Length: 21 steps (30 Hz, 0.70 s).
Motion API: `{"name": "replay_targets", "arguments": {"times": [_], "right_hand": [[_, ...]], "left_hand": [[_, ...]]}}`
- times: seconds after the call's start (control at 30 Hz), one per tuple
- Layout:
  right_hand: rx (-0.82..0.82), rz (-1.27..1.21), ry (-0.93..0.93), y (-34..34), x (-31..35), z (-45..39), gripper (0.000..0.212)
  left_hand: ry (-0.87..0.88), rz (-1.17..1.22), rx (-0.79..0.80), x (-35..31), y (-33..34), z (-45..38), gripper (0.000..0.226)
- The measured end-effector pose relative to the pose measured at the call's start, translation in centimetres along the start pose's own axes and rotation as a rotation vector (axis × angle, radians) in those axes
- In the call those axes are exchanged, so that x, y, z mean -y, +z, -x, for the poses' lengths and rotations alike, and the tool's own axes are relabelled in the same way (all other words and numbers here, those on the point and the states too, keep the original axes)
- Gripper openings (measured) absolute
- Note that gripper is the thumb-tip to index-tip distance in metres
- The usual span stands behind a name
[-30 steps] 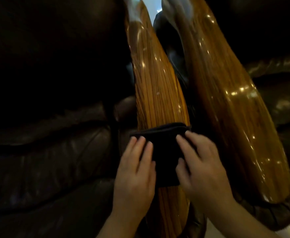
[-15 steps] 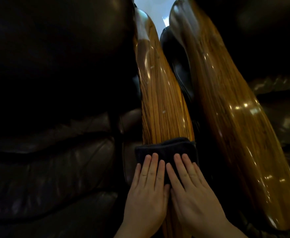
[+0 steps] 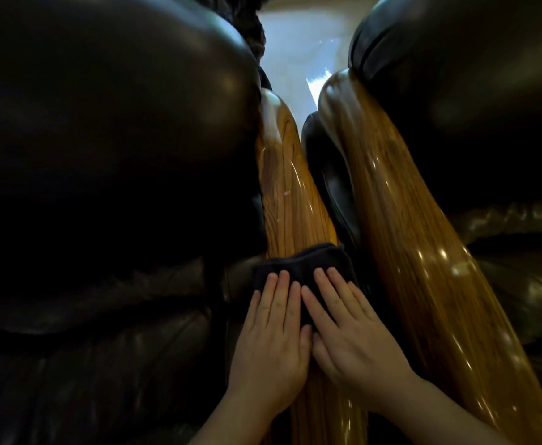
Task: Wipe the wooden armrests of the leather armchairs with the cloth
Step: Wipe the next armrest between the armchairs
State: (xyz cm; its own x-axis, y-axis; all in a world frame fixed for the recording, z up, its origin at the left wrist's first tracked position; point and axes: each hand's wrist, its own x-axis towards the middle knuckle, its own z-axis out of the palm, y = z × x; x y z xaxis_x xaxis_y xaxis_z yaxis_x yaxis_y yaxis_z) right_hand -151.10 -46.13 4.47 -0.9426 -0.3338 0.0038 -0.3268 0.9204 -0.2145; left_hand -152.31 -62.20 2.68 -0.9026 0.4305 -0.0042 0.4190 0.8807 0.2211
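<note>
Cloth: black, folded cloth (image 3: 301, 266) draped across the near wooden armrest (image 3: 290, 200), about midway along what I can see.
Left hand (image 3: 271, 343): flat, fingers extended, pressing the cloth down.
Right hand (image 3: 354, 335): flat beside it, thumbs touching, also on the cloth.
Neighbour: second armrest (image 3: 423, 258) just right, glossy.
Chairs: dark leather armchair (image 3: 102, 155) at left.

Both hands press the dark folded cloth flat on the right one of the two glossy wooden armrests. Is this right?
Not quite. In the head view, both hands, left and right, press the dark folded cloth flat on the left glossy wooden armrest, not the right wooden armrest.
</note>
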Motion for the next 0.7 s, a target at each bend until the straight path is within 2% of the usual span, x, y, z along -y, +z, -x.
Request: {"name": "replay_targets", "arguments": {"times": [0.3,0.7], "right_hand": [[0.056,-0.003,-0.047,-1.0,-3.0,-6.5,0.06],[0.076,-0.2,-0.006,-1.4,-6.2,-15.1,0.065]], "left_hand": [[-0.018,0.023,0.042,2.5,-1.4,-6.2,0.061],[-0.069,0.055,0.121,5.3,-3.3,-14.5,0.056]]}}
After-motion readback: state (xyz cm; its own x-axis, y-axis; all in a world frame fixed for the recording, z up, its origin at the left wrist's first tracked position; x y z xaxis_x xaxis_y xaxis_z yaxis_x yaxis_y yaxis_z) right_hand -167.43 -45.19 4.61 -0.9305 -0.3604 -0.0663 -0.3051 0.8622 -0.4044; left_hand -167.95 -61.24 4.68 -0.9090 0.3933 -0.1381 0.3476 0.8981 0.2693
